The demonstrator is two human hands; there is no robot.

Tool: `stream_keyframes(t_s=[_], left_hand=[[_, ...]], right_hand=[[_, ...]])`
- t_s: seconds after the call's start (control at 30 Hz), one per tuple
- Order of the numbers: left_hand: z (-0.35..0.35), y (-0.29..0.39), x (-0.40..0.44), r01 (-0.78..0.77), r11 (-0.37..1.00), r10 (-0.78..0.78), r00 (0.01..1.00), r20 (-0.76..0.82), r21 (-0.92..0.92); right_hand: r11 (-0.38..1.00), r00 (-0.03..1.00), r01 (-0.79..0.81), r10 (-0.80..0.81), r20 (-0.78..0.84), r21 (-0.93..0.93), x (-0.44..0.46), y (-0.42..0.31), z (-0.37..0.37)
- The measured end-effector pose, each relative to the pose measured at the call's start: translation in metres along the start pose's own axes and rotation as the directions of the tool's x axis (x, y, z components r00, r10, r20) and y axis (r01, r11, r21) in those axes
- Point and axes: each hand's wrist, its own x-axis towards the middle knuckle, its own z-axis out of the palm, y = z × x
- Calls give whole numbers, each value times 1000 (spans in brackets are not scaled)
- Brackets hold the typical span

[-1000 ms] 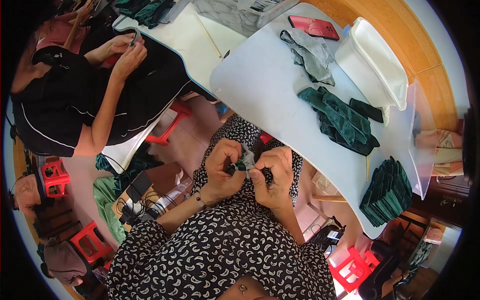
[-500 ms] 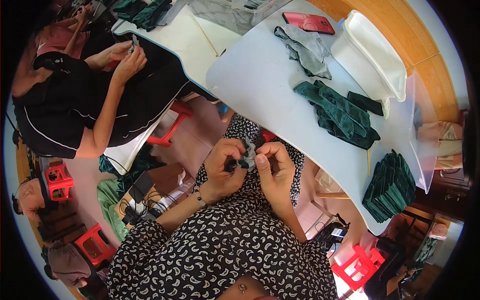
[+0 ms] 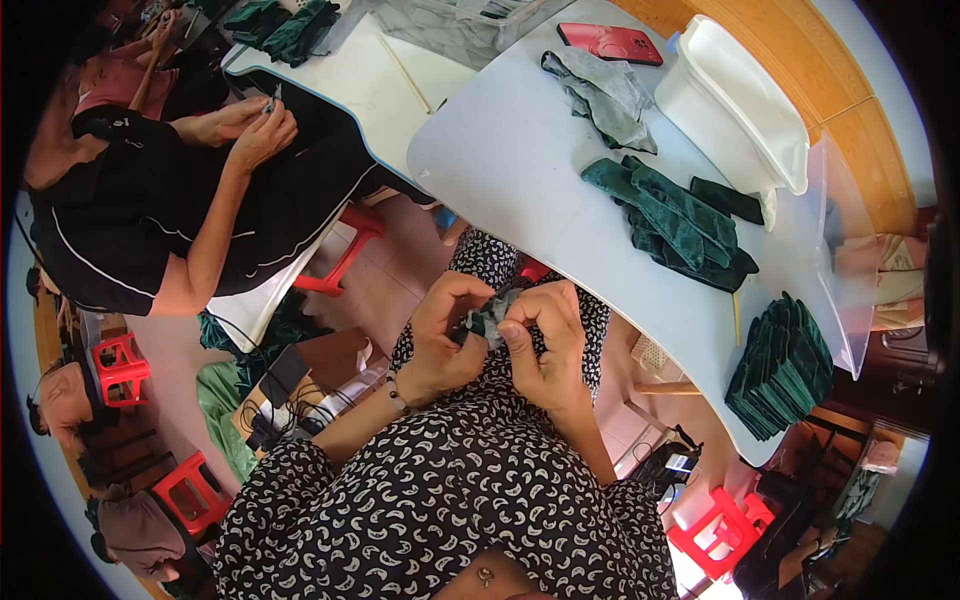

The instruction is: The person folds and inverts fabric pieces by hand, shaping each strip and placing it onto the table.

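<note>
Above my lap, a small bunched piece of grey and dark green fabric (image 3: 490, 318) is pinched between both hands. My left hand (image 3: 447, 338) is closed round its left side, with a beaded bracelet on the wrist. Thumb and fingers of my right hand (image 3: 545, 345) press on its right side. On the white table (image 3: 500, 160) ahead lie a grey-green fabric piece (image 3: 605, 95), a loose heap of dark green velvet pieces (image 3: 685, 225) and a neat stack of green velvet pieces (image 3: 780, 368).
A white plastic tub (image 3: 735, 105) and a red phone (image 3: 610, 43) are at the table's far side. Seated at the left, a co-worker in black (image 3: 130, 220) holds a small piece in both hands. Red stools (image 3: 190, 492) and cables (image 3: 290, 405) are on the floor.
My right hand has moved in from slightly apart and now closes over the fabric's right side. The view has shifted slightly, so the table items appear a little further up and left.
</note>
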Motion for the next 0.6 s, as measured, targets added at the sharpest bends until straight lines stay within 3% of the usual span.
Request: stream_keyframes(t_s=[0.07, 0.17, 0.23, 0.37, 0.6], left_hand=[[-3, -2, 3, -55, 987, 38, 993, 115, 148], [-3, -2, 3, -125, 970, 111, 991, 79, 209], [0, -1, 2, -180, 956, 166, 983, 79, 231], [3, -4, 3, -290, 914, 267, 957, 117, 283], [2, -4, 2, -235, 933, 200, 968, 153, 271]], right_hand=[[1000, 1000, -1, 1, -12, 12, -2, 3, 1], [999, 997, -7, 10, -82, 32, -7, 1, 5], [967, 964, -199, 222, -147, 157, -8, -5, 6], [987, 982, -112, 128, -139, 119, -10, 2, 3], [990, 977, -104, 120, -177, 93, -14, 2, 1]])
